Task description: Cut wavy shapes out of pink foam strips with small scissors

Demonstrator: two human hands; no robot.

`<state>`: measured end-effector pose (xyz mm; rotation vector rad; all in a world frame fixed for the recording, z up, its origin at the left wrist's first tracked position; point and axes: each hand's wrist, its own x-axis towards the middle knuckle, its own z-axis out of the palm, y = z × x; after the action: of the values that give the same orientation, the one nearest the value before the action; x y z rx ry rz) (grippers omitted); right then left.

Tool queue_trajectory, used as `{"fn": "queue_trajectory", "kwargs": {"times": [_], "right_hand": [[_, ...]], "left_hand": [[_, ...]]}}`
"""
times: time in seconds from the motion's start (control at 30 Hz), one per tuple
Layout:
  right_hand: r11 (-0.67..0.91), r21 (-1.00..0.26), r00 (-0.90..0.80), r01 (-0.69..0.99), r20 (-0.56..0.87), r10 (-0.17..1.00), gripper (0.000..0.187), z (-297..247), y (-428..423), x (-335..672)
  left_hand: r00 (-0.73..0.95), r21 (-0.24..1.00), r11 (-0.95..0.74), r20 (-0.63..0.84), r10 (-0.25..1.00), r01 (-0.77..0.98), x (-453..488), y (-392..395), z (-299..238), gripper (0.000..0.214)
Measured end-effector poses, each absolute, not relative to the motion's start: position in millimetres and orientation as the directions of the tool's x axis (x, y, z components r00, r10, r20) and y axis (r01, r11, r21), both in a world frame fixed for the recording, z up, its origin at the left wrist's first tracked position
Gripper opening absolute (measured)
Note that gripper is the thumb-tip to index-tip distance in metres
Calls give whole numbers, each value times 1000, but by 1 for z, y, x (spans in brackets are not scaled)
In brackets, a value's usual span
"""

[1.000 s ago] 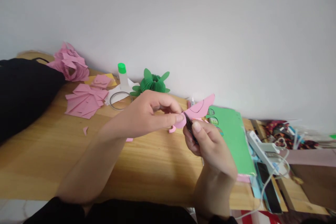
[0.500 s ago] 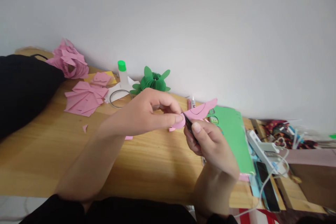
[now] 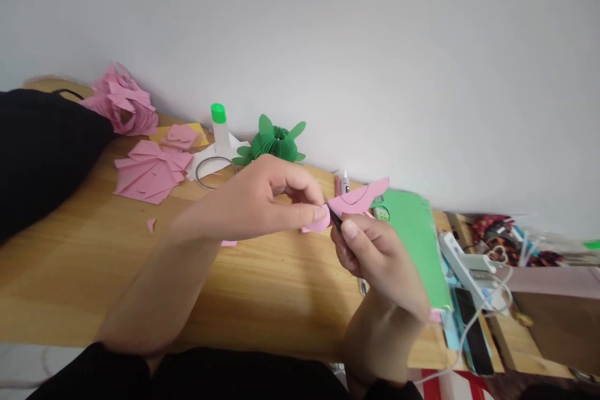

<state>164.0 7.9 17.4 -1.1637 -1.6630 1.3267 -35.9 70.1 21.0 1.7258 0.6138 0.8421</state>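
My left hand (image 3: 262, 200) pinches a piece of pink paper (image 3: 355, 200) between thumb and forefinger. A curved dark line is drawn on the part that sticks out to the right, and a rounded pink end hangs below my thumb. My right hand (image 3: 377, 256) is closed around dark scissors (image 3: 334, 217), their blades meeting the paper right beside my left thumb. Their handles are mostly hidden in my fist. Both hands are above the wooden table (image 3: 262, 300).
Folded pink paper (image 3: 154, 172), a glue bottle with green cap (image 3: 220, 128), a ring (image 3: 206, 182) and a green paper ball (image 3: 276, 145) lie behind my left arm. To the right are a green sheet (image 3: 415, 237), a power strip (image 3: 462, 262) and a phone (image 3: 473, 331).
The view has shifted slightly. My hands keep the same grip on the paper and scissors, with the blades still at nearly the same spot.
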Motion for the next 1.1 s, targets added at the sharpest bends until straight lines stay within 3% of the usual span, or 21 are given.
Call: {"fn": "queue_trajectory", "kwargs": {"times": [0.37, 0.53, 0.8, 0.97, 1.03, 1.1], "right_hand": [[0, -999, -282, 53, -15, 959, 44, 8, 5, 168], [35, -997, -96, -65, 41, 994, 43, 4, 5, 167], [99, -986, 164, 133, 120, 979, 21, 12, 10, 148], [94, -974, 312, 208, 157, 937, 24, 15, 10, 168], [-10, -946, 431, 324, 139, 891, 24, 16, 11, 190], [-227, -831, 477, 508, 52, 877, 25, 14, 13, 214]], "left_hand": [[507, 981, -151, 190, 841, -118, -25, 70, 13, 16], [418, 972, -57, 150, 896, -228, -14, 65, 14, 13], [311, 958, -31, 123, 942, -285, 2, 56, 15, 10], [263, 962, -25, 100, 960, -273, 8, 52, 13, 9], [240, 968, -23, 84, 967, -248, 10, 51, 12, 9], [228, 976, -11, 61, 972, -216, 11, 51, 9, 9]]}}
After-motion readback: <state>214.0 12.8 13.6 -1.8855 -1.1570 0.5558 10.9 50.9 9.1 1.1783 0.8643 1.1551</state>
